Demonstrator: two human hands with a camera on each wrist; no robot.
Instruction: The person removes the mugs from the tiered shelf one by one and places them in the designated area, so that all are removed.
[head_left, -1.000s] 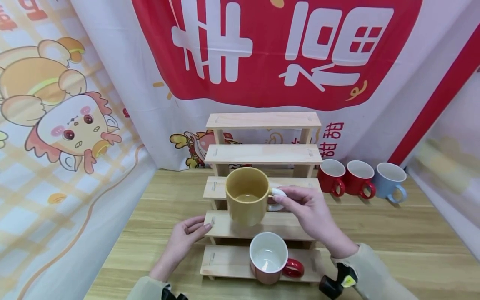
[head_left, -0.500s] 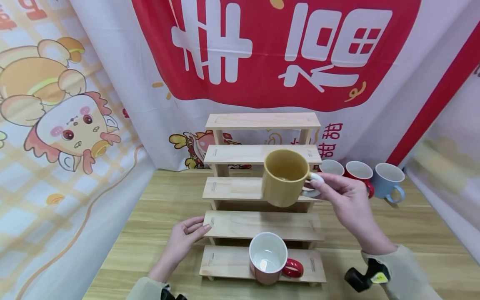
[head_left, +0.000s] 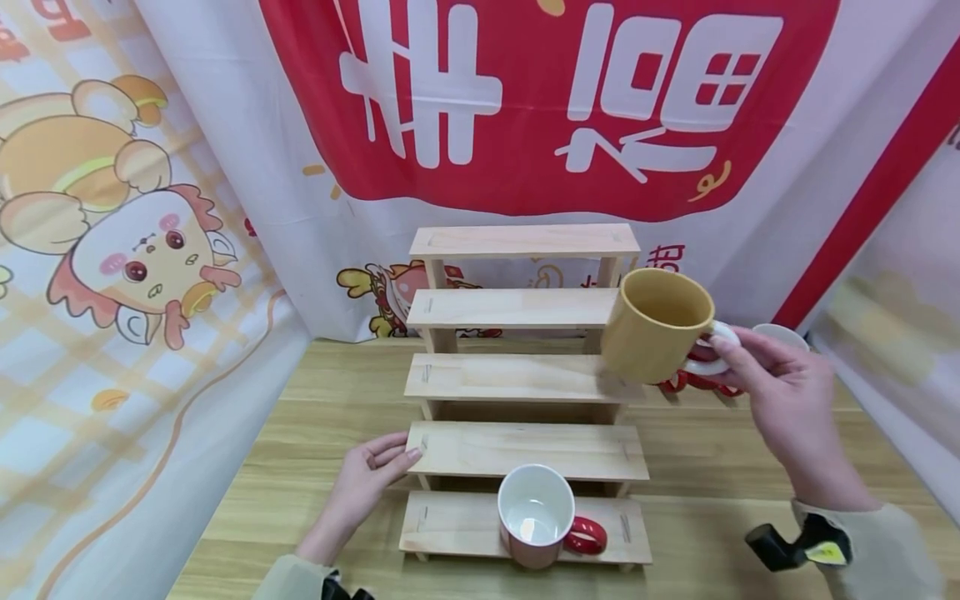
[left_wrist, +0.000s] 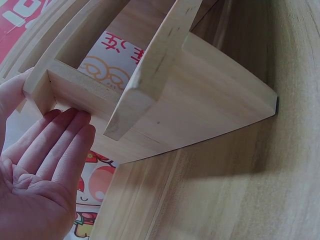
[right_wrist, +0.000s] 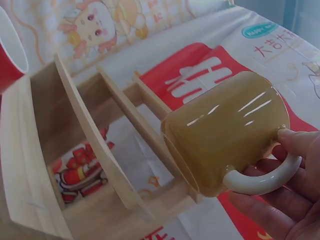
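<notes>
My right hand (head_left: 795,400) pinches the white handle (right_wrist: 265,180) of a mustard-yellow mug (head_left: 652,333), held in the air over the right side of a stepped wooden shelf (head_left: 525,379). In the right wrist view the yellow mug (right_wrist: 225,130) shows its outer side, the handle between thumb and fingers. My left hand (head_left: 367,479) holds the left end of the second step from the bottom, thumb on top. The left wrist view shows the fingers (left_wrist: 67,145) under the board. A red mug (head_left: 536,517) with a white inside stands on the lowest step, handle to the right.
Behind the yellow mug and right hand, red mug handles (head_left: 672,384) and a light rim (head_left: 780,335) peek out on the wood-grain table (head_left: 322,400). Printed cloth (head_left: 300,250) hangs at the back and sides, close behind the shelf.
My right hand has carried the yellow mug rightward and a little toward the back, from over the shelf's middle to its right side. The left hand and the red mug on the lowest step stay put.
</notes>
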